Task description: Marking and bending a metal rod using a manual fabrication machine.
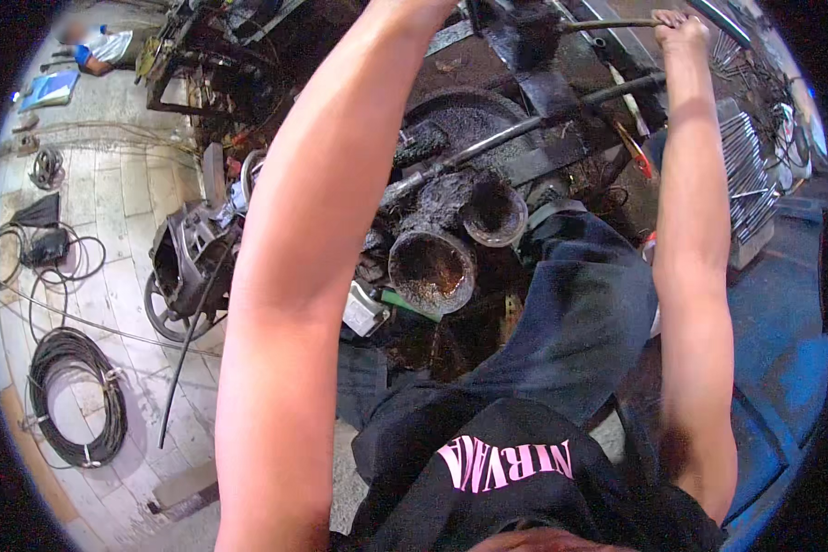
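Note:
My right hand (pixel 682 31) is closed around the end of a thin brownish metal rod (pixel 609 25) at the far right. That rod runs left into a dark machine part (pixel 515 41). My left arm (pixel 317 216) stretches up past the top edge, so the left hand is out of sight. Between my arms, a long metal bar (pixel 511 133) slants across a round dark pan (pixel 474 103) of black grains. Nearer to me sit two crusted round cups (pixel 432 270), the front one with brownish residue inside.
Many thin metal rods (pixel 750 170) lie stacked right of my right arm. On the left, a black machine housing (pixel 191 253), a thin black rod (pixel 189 359) and a coiled black hose (pixel 78 397) lie on the tiles. Another person (pixel 110 48) is at the far left.

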A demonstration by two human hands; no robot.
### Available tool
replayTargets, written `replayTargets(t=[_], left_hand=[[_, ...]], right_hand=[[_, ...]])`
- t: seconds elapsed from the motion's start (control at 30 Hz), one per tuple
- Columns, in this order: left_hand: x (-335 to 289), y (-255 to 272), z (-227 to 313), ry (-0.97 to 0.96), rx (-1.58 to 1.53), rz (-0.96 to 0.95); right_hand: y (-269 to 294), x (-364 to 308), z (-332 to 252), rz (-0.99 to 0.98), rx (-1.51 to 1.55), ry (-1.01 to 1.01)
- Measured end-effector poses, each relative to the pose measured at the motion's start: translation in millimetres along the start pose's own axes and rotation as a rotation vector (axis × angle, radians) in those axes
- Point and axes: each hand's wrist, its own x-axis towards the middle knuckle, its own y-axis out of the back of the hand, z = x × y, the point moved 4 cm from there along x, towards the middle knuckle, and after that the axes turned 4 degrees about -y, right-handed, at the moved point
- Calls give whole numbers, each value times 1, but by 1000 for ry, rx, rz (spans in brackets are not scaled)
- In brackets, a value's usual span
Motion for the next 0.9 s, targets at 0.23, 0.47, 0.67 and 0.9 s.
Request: replayTargets(t=[0.23,0.47,0.67,0.9], left_hand=[[-47,-2,-38,138,135,-149],[-38,-1,-27,146,101,-103],[-45,-11,-28,149,94,-76],[-30,-1,-21,136,121,-42]], right_hand=[[-113,-87,260,706,-532,86],[-50,-25,200,602,-550,-32],[78,42,150,214,-545,-160],[62,86,129,389,-642,-221]])
